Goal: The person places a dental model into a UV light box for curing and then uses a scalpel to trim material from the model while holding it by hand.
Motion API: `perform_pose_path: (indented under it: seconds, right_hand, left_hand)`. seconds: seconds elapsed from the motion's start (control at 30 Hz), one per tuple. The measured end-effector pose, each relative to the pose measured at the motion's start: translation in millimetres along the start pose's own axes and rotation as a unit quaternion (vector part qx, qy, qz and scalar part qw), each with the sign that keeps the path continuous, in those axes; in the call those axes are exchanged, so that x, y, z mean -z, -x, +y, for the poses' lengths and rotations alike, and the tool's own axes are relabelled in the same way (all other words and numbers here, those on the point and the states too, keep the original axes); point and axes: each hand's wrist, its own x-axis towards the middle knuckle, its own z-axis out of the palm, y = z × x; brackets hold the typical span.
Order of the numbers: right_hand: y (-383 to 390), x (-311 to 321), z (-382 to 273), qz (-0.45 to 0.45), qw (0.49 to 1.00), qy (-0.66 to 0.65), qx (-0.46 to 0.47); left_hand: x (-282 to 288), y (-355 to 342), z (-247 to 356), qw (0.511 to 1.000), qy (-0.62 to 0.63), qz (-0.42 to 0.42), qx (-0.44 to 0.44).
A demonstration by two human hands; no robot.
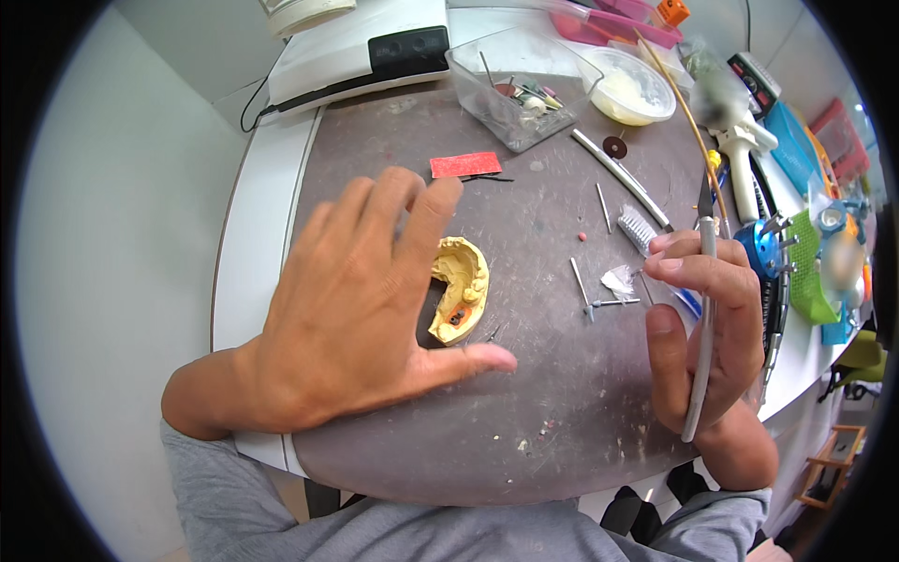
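My left hand (342,309) is spread palm down on the left, with nothing gripped and the thumb stretched to the right. It partly covers a yellow plaster dental cast (475,281), which lies on the brown worktop (403,464). Orange material with small dark pieces shows on the near part of the cast's arch. On the right, my right hand (735,314) is raised, palm toward the cast. A slim knife (700,375) with a grey handle rests between its fingers and thumb, dark blade pointing away. A red strip (465,165) lies beyond the left fingertips.
A clear plastic bin (524,112) of small tools and a round tub (630,89) of pale material stand at the back. Loose burs (579,279), a brush (637,229) and a metal instrument (623,178) lie mid-right. Cluttered tools and a green basket (807,272) line the right edge.
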Motion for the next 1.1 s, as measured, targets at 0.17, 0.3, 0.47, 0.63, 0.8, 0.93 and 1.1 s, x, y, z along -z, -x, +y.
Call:
perform_pose_path:
  seconds: [0.17,0.3,0.47,0.63,0.8,0.93,1.1]
  right_hand:
    - [5.8,2.4,1.2,-0.008,0.999,0.02,-0.036]
    - [1.8,3.7,2.2,-0.039,0.998,0.046,-0.008]
    - [0.1,-1.7,-3.2,-0.075,0.996,0.035,-0.042]
    - [-3.5,-5.7,-5.7,-0.122,0.99,-0.005,-0.072]
    - [-1.7,-7.4,-6.2,-0.141,0.986,-0.014,-0.083]
    - [-0.1,-8.2,-7.1,-0.146,0.985,-0.01,-0.09]
    - [-1.2,-11.6,-7.1,-0.137,0.987,-0.013,-0.08]
  left_hand:
    - [-6.3,3.6,3.2,0.998,0.054,-0.028,-0.001]
    - [-13.0,-0.2,-0.2,0.997,0.078,0.016,-0.022]
    - [-35.1,-11.7,-4.6,0.972,0.178,0.128,-0.081]
    - [-42.5,-15.4,-4.4,0.938,0.316,0.096,-0.104]
    - [-43.7,-14.9,-3.2,0.913,0.388,0.068,-0.109]
    - [-44.5,-14.3,-3.4,0.9,0.417,0.06,-0.115]
    - [-45.9,-12.2,-2.7,0.896,0.426,0.056,-0.112]
